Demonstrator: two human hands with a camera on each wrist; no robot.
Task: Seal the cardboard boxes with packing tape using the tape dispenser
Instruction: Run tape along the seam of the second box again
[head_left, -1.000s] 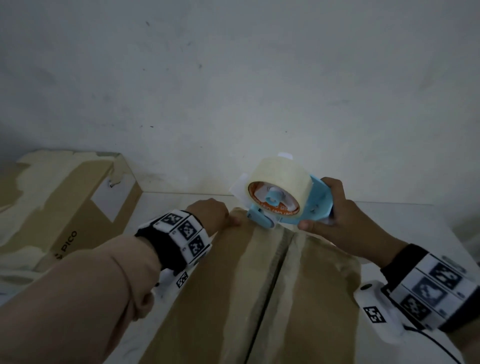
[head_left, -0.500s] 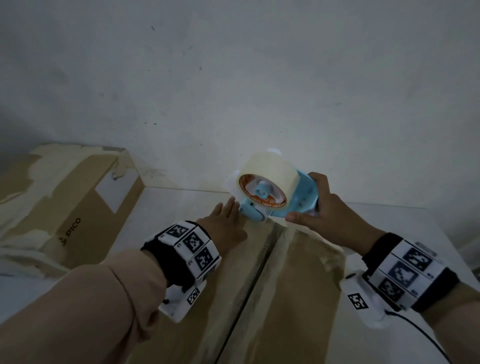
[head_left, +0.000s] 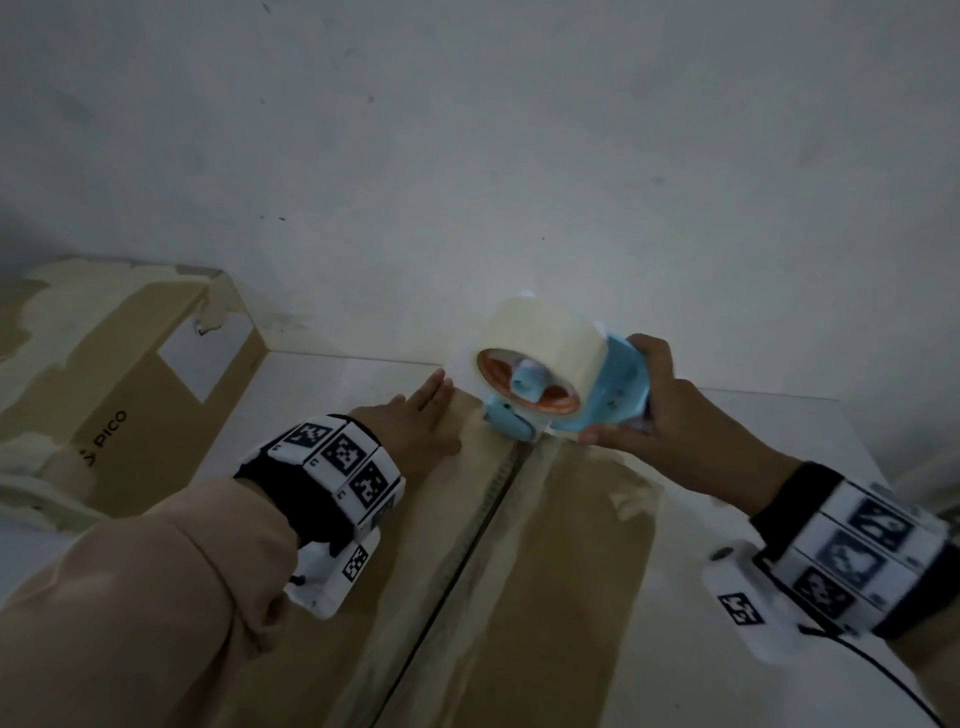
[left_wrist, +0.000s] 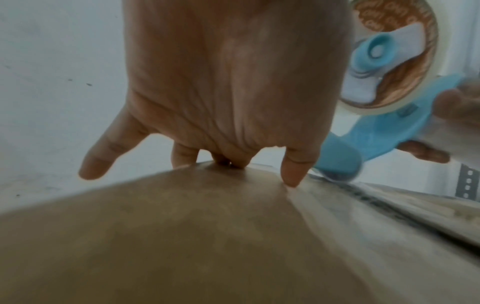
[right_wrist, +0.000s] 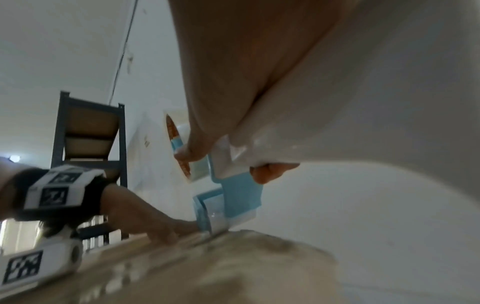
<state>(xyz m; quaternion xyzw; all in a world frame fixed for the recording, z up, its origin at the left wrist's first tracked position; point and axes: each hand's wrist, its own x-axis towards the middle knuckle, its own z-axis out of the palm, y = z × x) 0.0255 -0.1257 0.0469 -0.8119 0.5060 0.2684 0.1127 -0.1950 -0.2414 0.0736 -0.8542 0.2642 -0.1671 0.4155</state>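
Observation:
A brown cardboard box (head_left: 561, 571) lies in front of me, its two top flaps meeting at a centre seam with old tape strips along it. My left hand (head_left: 415, 421) lies flat on the left flap near the far edge, fingers straight and spread (left_wrist: 293, 174). My right hand (head_left: 665, 415) grips a light-blue tape dispenser (head_left: 550, 389) loaded with a pale tape roll. The dispenser's front end (right_wrist: 215, 224) touches the box top at the far end of the seam, just right of my left fingers.
A second cardboard box (head_left: 119, 395) marked PICO, with patchy tape on it, stands at the left on the white table (head_left: 332, 384). A white wall rises directly behind. A dark metal shelf rack (right_wrist: 88, 144) stands off to the left.
My left hand has uncurled from a fist to flat, straight fingers on the left flap. The dispenser stays at the far end of the seam, tipped slightly more.

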